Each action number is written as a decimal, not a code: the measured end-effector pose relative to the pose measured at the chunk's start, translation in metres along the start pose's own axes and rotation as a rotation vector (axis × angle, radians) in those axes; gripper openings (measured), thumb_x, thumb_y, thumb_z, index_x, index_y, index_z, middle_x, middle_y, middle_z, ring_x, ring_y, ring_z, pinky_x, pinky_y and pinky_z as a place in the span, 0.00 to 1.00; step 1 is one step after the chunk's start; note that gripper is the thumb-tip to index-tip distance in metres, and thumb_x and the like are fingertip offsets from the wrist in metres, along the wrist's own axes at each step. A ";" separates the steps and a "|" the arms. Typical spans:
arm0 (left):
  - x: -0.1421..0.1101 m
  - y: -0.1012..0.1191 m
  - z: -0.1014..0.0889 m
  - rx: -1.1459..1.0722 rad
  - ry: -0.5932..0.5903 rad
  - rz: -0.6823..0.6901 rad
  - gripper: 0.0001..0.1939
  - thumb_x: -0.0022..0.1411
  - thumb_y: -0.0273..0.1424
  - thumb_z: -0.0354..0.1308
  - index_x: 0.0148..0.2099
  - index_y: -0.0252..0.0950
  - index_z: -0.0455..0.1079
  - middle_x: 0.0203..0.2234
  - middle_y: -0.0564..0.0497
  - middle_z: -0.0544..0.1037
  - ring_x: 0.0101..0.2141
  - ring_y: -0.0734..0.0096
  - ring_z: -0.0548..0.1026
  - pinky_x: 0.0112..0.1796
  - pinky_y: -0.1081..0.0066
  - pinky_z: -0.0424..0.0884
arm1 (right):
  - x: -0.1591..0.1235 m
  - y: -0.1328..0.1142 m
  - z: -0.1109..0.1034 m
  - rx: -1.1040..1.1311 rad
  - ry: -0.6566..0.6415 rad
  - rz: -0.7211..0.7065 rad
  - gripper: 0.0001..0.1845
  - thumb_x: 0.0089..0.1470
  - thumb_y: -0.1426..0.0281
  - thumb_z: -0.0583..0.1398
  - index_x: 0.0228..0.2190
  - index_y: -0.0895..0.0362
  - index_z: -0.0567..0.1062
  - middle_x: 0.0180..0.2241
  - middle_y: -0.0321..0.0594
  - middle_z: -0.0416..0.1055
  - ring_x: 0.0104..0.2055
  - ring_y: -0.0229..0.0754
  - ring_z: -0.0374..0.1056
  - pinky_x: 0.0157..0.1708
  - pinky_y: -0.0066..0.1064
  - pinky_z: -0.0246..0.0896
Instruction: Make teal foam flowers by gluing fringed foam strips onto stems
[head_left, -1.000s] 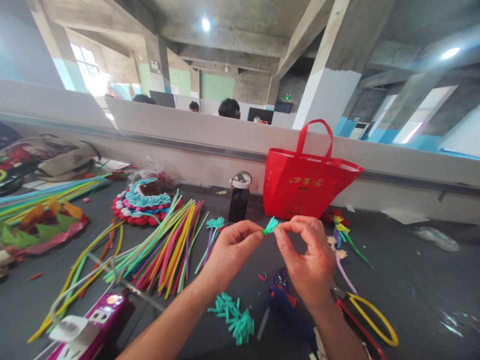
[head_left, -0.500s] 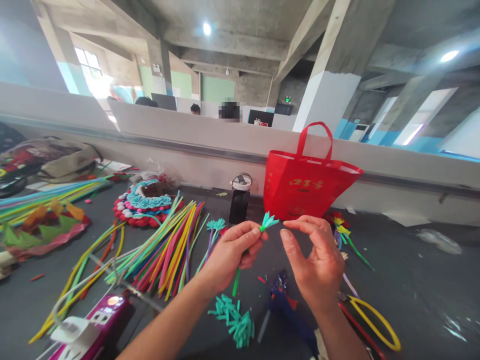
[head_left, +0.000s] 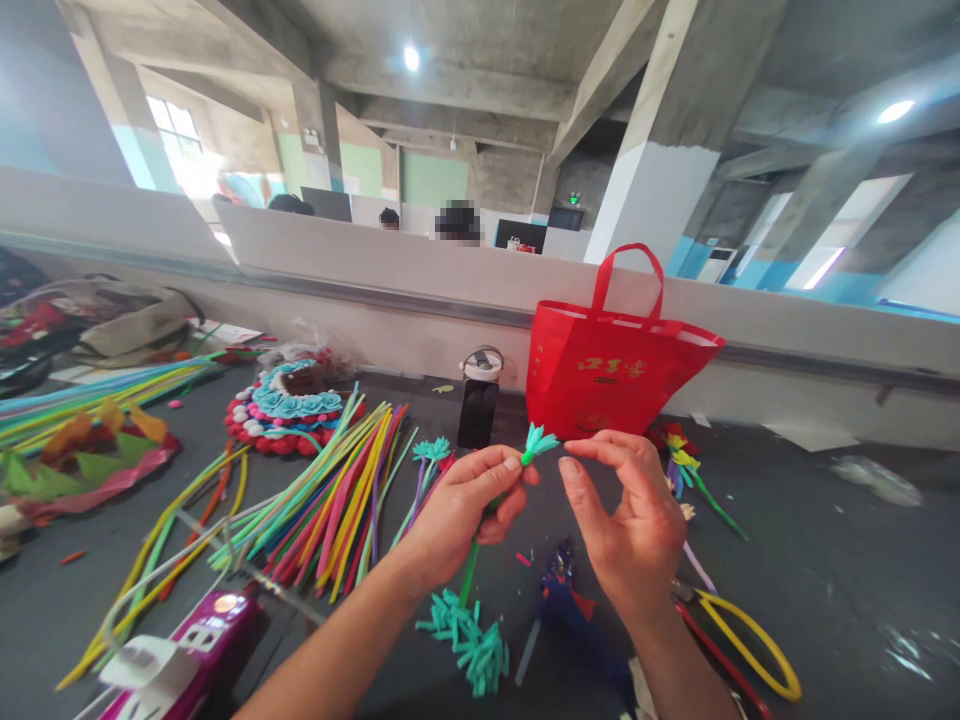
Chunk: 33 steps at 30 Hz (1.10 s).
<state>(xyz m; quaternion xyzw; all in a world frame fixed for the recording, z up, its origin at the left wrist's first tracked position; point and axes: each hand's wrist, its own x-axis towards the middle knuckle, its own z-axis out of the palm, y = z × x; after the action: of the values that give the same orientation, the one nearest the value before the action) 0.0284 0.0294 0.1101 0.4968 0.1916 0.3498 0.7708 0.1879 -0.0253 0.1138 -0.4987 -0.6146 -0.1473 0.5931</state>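
Above a dark table (head_left: 810, 600), the left hand (head_left: 472, 495) pinches a turquoise pipe-cleaner flower (head_left: 538, 443), petals tilted toward the right hand (head_left: 634, 515), its thumb and fingers parted just beside.

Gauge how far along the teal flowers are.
Looks done: teal blooms beyond the left hand. In hand: that hand pinches another teal flower below its petals; the right hand is open beside it. Seemingly left: cut teal pieces, loose on the table. Final count: can't tell.
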 end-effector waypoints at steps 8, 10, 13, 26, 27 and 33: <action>0.000 0.002 -0.002 -0.079 0.015 -0.085 0.12 0.65 0.38 0.54 0.33 0.35 0.66 0.17 0.64 0.46 0.17 0.82 0.40 0.17 0.77 0.37 | 0.000 0.001 0.003 0.010 -0.027 -0.007 0.04 0.59 0.69 0.62 0.38 0.53 0.76 0.38 0.40 0.71 0.43 0.45 0.69 0.44 0.40 0.64; 0.000 0.001 -0.002 -0.089 0.016 -0.103 0.12 0.65 0.38 0.53 0.32 0.36 0.64 0.16 0.64 0.46 0.17 0.82 0.40 0.17 0.77 0.37 | -0.001 0.001 0.004 0.014 -0.029 -0.010 0.04 0.59 0.69 0.63 0.38 0.54 0.76 0.38 0.40 0.71 0.43 0.45 0.68 0.44 0.40 0.64; 0.000 0.002 0.000 -0.079 0.024 -0.109 0.12 0.65 0.37 0.52 0.31 0.36 0.63 0.16 0.64 0.46 0.17 0.82 0.40 0.17 0.77 0.37 | -0.001 0.001 0.005 0.019 -0.032 -0.011 0.04 0.59 0.69 0.63 0.38 0.54 0.76 0.38 0.40 0.71 0.43 0.44 0.68 0.44 0.39 0.64; -0.002 -0.001 0.005 0.006 0.048 -0.075 0.12 0.64 0.37 0.54 0.31 0.35 0.65 0.17 0.63 0.47 0.17 0.82 0.41 0.17 0.77 0.38 | -0.002 0.002 0.002 0.034 -0.045 -0.013 0.04 0.59 0.70 0.62 0.39 0.53 0.76 0.38 0.40 0.71 0.43 0.45 0.68 0.44 0.40 0.64; -0.002 0.000 0.006 0.010 0.047 -0.071 0.12 0.64 0.36 0.54 0.31 0.35 0.65 0.17 0.63 0.47 0.17 0.82 0.41 0.17 0.77 0.38 | -0.002 0.002 0.002 0.034 -0.047 -0.011 0.05 0.59 0.70 0.62 0.39 0.53 0.76 0.38 0.40 0.71 0.43 0.45 0.68 0.44 0.40 0.64; -0.003 0.000 0.007 0.037 0.051 -0.064 0.11 0.64 0.37 0.54 0.31 0.36 0.65 0.16 0.63 0.48 0.17 0.81 0.42 0.17 0.76 0.39 | -0.001 0.001 0.002 0.042 -0.042 -0.012 0.03 0.59 0.70 0.63 0.37 0.53 0.75 0.37 0.39 0.71 0.42 0.44 0.68 0.43 0.39 0.64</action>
<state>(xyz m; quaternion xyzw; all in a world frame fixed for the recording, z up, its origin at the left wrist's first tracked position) 0.0315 0.0228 0.1129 0.4956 0.2335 0.3340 0.7670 0.1872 -0.0238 0.1115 -0.4857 -0.6328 -0.1273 0.5894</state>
